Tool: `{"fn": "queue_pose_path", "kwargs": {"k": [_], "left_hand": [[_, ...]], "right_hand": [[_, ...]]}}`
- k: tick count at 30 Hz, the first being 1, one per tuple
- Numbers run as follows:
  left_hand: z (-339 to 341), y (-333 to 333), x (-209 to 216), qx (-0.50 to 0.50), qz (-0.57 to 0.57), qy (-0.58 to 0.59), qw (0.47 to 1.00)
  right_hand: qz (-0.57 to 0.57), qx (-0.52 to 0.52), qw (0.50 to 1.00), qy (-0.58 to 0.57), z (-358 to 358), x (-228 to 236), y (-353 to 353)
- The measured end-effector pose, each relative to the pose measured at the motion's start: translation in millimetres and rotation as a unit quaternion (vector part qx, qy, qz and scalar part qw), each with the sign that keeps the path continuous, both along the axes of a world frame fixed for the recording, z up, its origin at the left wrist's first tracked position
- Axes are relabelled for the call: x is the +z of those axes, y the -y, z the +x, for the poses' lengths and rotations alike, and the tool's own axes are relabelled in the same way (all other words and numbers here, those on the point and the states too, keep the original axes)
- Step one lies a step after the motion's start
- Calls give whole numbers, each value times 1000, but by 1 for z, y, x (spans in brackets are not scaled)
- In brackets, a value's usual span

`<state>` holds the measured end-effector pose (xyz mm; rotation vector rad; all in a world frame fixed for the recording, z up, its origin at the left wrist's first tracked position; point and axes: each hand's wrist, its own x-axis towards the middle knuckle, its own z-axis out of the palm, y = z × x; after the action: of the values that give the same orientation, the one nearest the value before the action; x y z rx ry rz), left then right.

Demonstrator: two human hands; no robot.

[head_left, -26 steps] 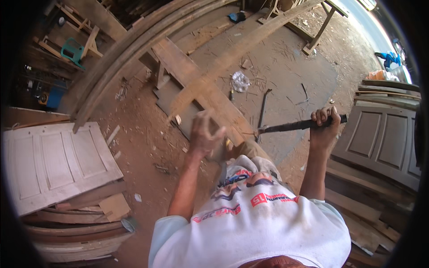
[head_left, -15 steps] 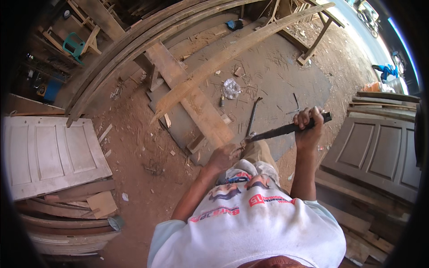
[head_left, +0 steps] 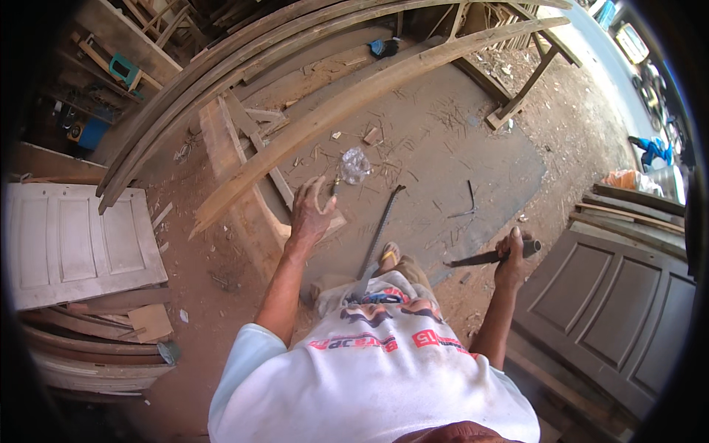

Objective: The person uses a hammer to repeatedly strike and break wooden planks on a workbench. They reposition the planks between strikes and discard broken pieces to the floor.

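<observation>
My left hand is reaching forward over the near end of a wooden board, fingers apart and nothing in them. Whether it touches the wood I cannot tell. Out to the right, my right hand is closed around a long dark tool with a thick round end; its narrow end points left, and its exact kind is unclear. A long timber beam crosses above the board. Between my hands, a dark bar with a hooked tip leans toward my legs. A clear plastic bag lies beyond it.
A thin T-shaped metal piece and scattered splinters lie on the grey floor sheet. A pale panelled door rests at left, a brown one at right. Long curved timbers span the far left; a wooden trestle stands far right.
My left hand has left the tool's far end and moved forward and left, its fingers opening. My right hand has lowered with the tool. The board under the beam has shifted left and tilted.
</observation>
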<state>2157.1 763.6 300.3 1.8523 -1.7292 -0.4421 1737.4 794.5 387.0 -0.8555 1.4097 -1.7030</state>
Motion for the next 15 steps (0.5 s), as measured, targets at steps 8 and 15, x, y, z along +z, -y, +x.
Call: {"fn": "queue_pose_path", "kwargs": {"k": [8, 15], "left_hand": [[-46, -10, -40, -2, 103, -12, 995], [-91, 36, -30, -62, 64, -36, 995]], "right_hand": [[79, -93, 980, -160, -77, -2, 39], [79, -23, 994, -68, -104, -25, 51]]}}
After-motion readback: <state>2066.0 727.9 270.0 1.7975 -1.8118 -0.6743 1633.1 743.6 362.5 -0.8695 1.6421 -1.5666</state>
